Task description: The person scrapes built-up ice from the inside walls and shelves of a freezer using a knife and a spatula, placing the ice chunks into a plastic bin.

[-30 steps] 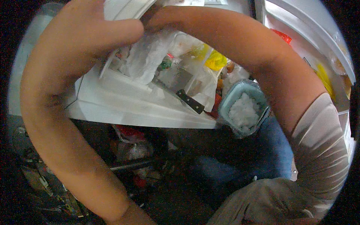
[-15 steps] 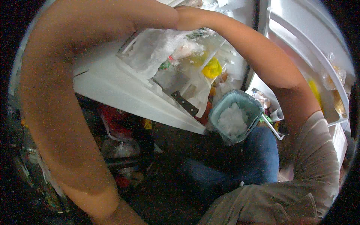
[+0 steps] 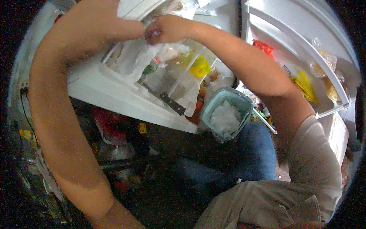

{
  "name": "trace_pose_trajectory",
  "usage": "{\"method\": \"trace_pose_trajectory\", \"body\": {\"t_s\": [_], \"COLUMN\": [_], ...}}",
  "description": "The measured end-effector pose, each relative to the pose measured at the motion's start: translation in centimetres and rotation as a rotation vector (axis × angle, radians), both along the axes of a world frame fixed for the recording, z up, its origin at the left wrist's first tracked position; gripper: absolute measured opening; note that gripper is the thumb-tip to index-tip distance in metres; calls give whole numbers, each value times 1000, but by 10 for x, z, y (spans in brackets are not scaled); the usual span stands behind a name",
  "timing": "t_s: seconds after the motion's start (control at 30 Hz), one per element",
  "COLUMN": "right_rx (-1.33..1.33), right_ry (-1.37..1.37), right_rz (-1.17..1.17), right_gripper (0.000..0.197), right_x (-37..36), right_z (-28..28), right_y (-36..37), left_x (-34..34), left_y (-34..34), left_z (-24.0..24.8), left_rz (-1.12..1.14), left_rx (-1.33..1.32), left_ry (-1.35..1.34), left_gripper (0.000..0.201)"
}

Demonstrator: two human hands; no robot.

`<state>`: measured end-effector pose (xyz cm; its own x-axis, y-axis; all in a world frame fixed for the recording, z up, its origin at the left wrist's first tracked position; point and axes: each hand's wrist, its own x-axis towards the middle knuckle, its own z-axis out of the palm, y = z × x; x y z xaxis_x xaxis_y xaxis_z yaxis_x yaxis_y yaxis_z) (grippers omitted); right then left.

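Observation:
My left hand (image 3: 108, 23) reaches over the upper left of the opened freezer compartment. Its thumb points straight toward my right hand, while the other fingers are hidden or cut off by the upper edge. Close to that thumb tip, my right hand (image 3: 164, 29) is closed with curled fingers; a pale bit shows between them, too small to name. Below the right hand lies frosty white ice (image 3: 133, 57) among bagged food, with a yellow bag (image 3: 199, 67) nearby. A square teal plastic tub (image 3: 248, 100) holds a heap of loose white ice (image 3: 225, 117), beside my knee.
The white freezer edge (image 3: 114, 101) runs diagonally below my hands, with a dark hinge plate (image 3: 172, 104) on it. At right stands the open door (image 3: 301, 45), its shelves holding a red bag (image 3: 263, 48) and yellow packets (image 3: 305, 87). My jeans-clad leg (image 3: 256, 152) is beneath the tub.
My right hand has come out from behind my left hand and now shows its curled fingers. The left thumb has come apart from it. The whole view has shifted, so the freezer appears farther left.

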<state>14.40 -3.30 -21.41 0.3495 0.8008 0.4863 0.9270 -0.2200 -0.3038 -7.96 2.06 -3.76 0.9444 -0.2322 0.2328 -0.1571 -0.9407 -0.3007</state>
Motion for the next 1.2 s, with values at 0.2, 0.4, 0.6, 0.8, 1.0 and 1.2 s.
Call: {"method": "trace_pose_trajectory", "body": {"t_s": [0.2,0.4,0.6,0.8,1.0,1.2], "right_rx": [70,399,81,518,265,196], "right_ry": [52,161,-272,-756,-444,-332], "right_rz": [-40,-441,-747,-674,-638,-619], "right_gripper": [18,20,41,39,39,39], "right_x": [-80,-50,52,148,153,149], "right_z": [-39,-1,6,-10,6,11], "right_y": [-95,-61,-28,5,20,1], "left_x": [38,13,4,40,37,40], "left_y": [32,13,-23,36,33,37], "left_z": [-6,11,14,4,-4,4], "left_rz": [-55,43,208,-104,-126,-150], "left_rx": [-250,-204,69,-225,-372,-366], "left_ry": [107,112,98,133,108,107], "left_gripper": [77,77,71,83,80,82]}}
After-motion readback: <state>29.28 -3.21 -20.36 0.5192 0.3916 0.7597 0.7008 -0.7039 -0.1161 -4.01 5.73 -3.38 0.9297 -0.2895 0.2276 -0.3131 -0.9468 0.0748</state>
